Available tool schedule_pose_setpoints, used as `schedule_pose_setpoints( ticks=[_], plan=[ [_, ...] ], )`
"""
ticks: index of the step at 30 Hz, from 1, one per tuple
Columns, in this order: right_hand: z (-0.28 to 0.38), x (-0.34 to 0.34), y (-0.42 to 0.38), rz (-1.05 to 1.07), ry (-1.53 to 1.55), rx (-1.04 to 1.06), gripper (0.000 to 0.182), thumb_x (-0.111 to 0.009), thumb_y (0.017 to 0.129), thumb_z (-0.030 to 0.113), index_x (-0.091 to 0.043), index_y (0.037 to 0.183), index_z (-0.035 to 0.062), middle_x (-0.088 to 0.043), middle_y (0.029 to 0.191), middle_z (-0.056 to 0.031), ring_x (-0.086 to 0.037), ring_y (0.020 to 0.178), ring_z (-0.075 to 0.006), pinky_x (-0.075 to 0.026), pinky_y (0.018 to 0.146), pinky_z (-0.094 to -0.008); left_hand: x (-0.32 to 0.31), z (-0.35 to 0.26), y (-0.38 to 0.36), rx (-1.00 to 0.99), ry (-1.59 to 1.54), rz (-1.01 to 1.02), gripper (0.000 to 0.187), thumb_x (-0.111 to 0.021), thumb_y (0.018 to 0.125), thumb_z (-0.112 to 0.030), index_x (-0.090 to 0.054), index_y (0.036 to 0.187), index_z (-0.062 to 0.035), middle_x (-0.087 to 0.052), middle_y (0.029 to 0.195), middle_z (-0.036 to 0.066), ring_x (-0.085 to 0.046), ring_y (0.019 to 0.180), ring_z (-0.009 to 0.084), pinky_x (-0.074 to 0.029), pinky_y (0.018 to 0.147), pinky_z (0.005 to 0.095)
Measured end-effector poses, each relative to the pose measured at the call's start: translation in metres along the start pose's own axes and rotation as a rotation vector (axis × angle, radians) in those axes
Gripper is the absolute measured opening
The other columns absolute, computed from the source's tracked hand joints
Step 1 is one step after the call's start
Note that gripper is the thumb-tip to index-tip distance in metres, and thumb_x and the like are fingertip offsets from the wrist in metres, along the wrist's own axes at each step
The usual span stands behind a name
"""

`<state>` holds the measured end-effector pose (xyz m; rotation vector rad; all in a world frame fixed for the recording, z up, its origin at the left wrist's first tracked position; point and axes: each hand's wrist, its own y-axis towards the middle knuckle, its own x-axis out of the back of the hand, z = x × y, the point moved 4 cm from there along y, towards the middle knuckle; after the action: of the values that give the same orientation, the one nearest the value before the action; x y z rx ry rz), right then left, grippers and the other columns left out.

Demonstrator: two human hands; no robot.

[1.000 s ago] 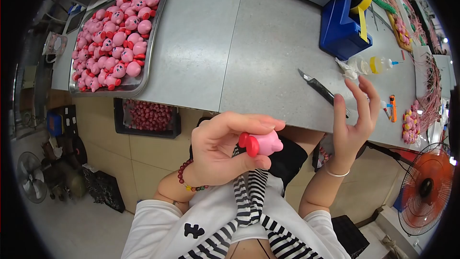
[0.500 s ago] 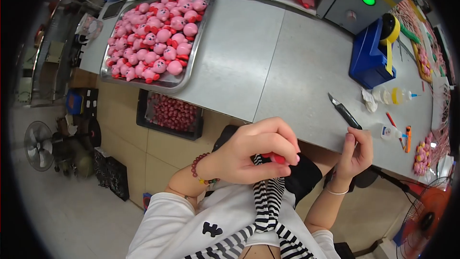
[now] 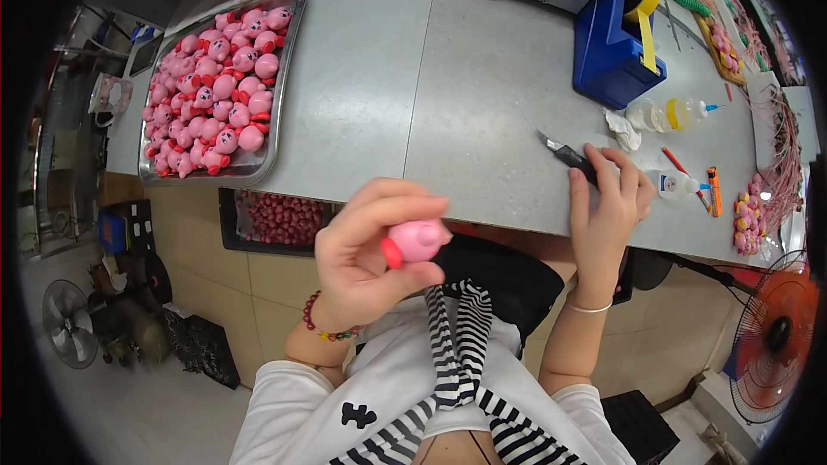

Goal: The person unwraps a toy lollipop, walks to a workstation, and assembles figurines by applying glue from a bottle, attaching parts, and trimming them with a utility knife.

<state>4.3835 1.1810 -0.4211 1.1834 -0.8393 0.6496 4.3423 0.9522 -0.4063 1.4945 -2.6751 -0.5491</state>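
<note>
My left hand [image 3: 362, 250] is closed around a small pink figure [image 3: 418, 239] with a red foot, held up above my lap in front of the table edge. On the right, my right hand [image 3: 607, 198] rests at the tabletop with its thumb and fingers on either side of the dark handle of a utility knife [image 3: 564, 153]. The blade points away to the upper left, and the rear of the handle is hidden under my fingers. A metal tray [image 3: 280, 112] heaped with similar pink figures [image 3: 207, 99] stands on the left of the table.
A blue tape dispenser [image 3: 607, 52] with yellow tape stands beyond the knife. Crumpled tissue [image 3: 622, 129], small bottles [image 3: 685, 114], a red pen [image 3: 676, 164] and an orange cutter [image 3: 714, 192] lie to the right. An orange fan [image 3: 775, 336] stands lower right; a bin [image 3: 228, 228] is below the table.
My right hand has moved from near the knife's rear end onto its handle. My left hand has turned, bringing the pink figure into fuller view. The camera view has shifted right and down.
</note>
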Motion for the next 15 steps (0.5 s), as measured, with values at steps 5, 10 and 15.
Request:
schedule_pose_setpoints(
  ticks=[5,10,15],
  plan=[
    [-0.006,-0.002,0.000,0.076,0.226,-0.070,0.018,-0.058,0.080,0.010,-0.058,0.096,0.0028,-0.059,0.087,-0.0073,-0.054,0.079,-0.0188,-0.037,0.076,-0.0307,-0.022,-0.005,0.000,0.164,-0.316,0.002,0.049,-0.076,0.065,-0.004,-0.055,0.108,0.0065,-0.059,0.106,0.019,-0.059,0.091,0.0179,-0.048,0.077,0.0284],
    [0.023,0.042,-0.018,-0.034,1.091,-0.228,0.028,-0.040,0.088,0.005,-0.045,0.114,-0.0047,-0.057,0.087,-0.0102,-0.050,0.067,-0.0101,-0.039,0.059,-0.0201,-0.028,-0.011,0.003,0.006,0.026,0.022,0.059,-0.076,0.064,-0.022,-0.053,0.111,0.0052,-0.056,0.108,0.022,-0.058,0.083,0.0185,-0.047,0.072,0.0267],
    [0.045,0.070,-0.014,0.162,0.953,0.023,0.019,-0.062,0.070,0.000,-0.063,0.089,0.0042,-0.061,0.076,-0.0110,-0.058,0.062,-0.0194,-0.044,0.050,-0.0253,-0.031,-0.011,0.004,0.022,0.061,0.119,0.078,-0.069,0.070,-0.044,-0.041,0.126,0.0031,-0.048,0.117,0.027,-0.058,0.083,0.0174,-0.049,0.073,0.0285]
  ],
)
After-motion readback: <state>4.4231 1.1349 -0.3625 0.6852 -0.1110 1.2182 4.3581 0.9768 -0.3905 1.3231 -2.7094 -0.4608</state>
